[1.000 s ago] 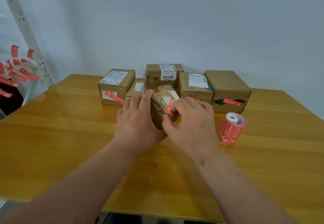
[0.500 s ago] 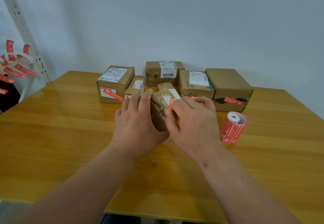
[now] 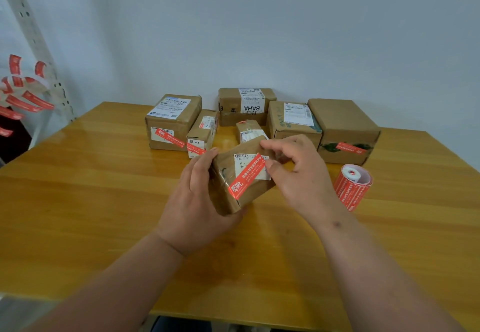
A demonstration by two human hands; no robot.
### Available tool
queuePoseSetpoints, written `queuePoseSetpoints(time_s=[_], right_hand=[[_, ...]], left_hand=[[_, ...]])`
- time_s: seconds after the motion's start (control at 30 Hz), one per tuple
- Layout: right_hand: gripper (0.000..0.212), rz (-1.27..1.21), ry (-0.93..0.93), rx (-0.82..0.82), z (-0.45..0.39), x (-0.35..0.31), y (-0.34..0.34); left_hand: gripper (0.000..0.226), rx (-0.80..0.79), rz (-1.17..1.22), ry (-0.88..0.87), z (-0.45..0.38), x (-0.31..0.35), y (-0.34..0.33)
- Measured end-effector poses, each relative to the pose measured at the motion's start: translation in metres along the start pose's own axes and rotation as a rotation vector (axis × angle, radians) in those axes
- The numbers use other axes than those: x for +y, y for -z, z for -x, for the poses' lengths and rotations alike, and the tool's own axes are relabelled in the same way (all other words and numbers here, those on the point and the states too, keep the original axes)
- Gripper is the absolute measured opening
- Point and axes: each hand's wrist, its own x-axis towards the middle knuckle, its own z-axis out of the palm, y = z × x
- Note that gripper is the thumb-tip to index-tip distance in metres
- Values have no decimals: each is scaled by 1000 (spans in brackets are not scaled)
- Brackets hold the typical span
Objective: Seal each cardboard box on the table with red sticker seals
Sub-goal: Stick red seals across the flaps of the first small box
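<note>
My left hand (image 3: 197, 201) grips a small cardboard box (image 3: 245, 194), tilted above the table's middle. A red sticker seal (image 3: 246, 175) lies diagonally across its face, over a white label. My right hand (image 3: 298, 173) holds the box's right end, thumb at the seal's upper end and fingers curled over the top edge. The roll of red seals (image 3: 353, 186) stands on the table to the right of that hand.
Several more cardboard boxes stand in a row at the back: a labelled box (image 3: 172, 121), a narrow box (image 3: 204, 134), a box marked BAHA (image 3: 246, 105), a tiny box (image 3: 249, 130), a box (image 3: 293, 121) and a plain box (image 3: 342, 129). Red sticker strips (image 3: 18, 98) hang on a rack at the left.
The box has turned in my hands so its sealed face shows. My right hand has slid off that face to the right end. The view has shifted slightly.
</note>
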Motion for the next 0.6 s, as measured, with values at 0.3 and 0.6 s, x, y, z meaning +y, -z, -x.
queuePoseSetpoints(time_s=[0.3,0.6], right_hand=[[13,-3,29,37,4,-7,-2],[18,129,71,13,-4,-11,-3]], left_hand=[[105,18,-15,-28,0,-2,-1],[106,-8,-2,-16,-2,-2,-2]])
